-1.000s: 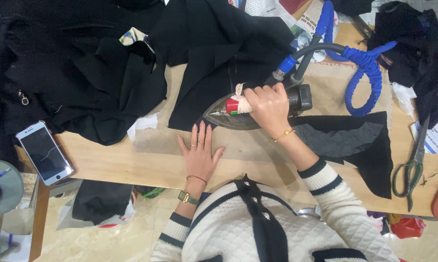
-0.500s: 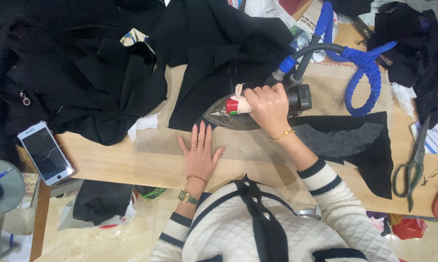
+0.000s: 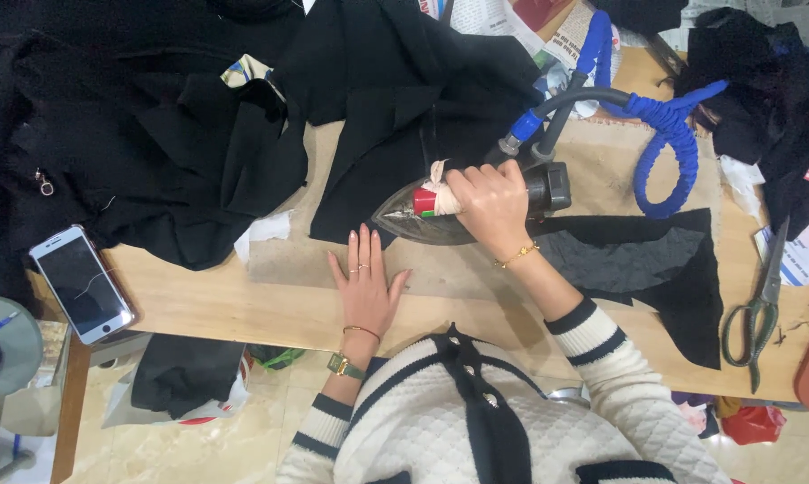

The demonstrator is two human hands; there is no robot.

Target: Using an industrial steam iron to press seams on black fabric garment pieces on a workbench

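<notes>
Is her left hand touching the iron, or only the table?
Apart. The head view shows the left hand lying flat on the table, with a bare strip of surface between its fingertips and the iron.

Matt black cloth on a smooth pale wooden table; iron with glossy metal sole and dark plastic body; quilted black fabric piece; glossy glass-faced phone.

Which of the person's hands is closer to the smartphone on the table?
Left. The left hand lies flat on the table, to the right of the smartphone. The right hand grips the iron, farther right.
</notes>
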